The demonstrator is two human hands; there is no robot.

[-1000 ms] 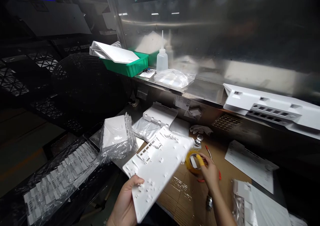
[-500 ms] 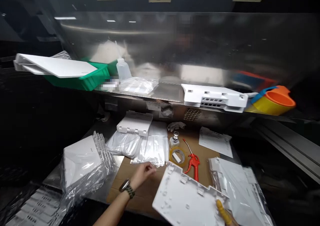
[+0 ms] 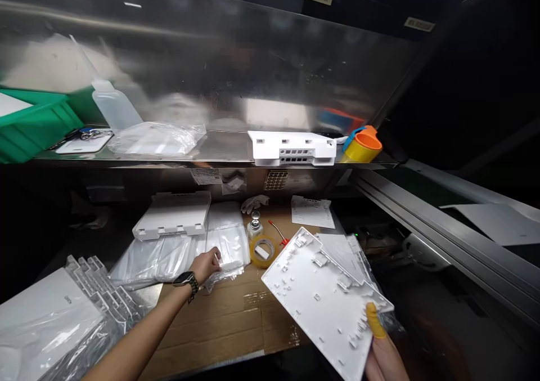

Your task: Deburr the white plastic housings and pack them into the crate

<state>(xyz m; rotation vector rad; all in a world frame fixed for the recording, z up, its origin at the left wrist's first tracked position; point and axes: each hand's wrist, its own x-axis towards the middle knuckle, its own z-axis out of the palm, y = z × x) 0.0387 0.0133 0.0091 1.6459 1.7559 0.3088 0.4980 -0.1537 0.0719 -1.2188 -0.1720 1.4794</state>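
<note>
My right hand (image 3: 382, 341), with a yellow cover on the thumb, grips the lower right edge of a white plastic panel (image 3: 320, 302). The panel is tilted, its clips and ribs facing up. My left hand (image 3: 206, 265), below a wrist with a dark watch, has its fingers curled at the front edge of the clear plastic bags (image 3: 228, 237); a bag edge shows at the fingertips. A roll of yellow tape (image 3: 264, 251) lies between the hands, and the panel partly covers a red air gun (image 3: 284, 241).
Bagged white panels (image 3: 46, 319) stand at the left, and a white housing (image 3: 172, 215) rests on the bags. The shelf above holds a green bin (image 3: 37, 125), a squeeze bottle (image 3: 116, 105) and another housing (image 3: 293, 147). A conveyor (image 3: 426, 218) runs at the right.
The view has swung to the right. My left hand has moved from above the cardboard to the bags' front edge. The panel in my right hand is raised and covers more of the air gun.
</note>
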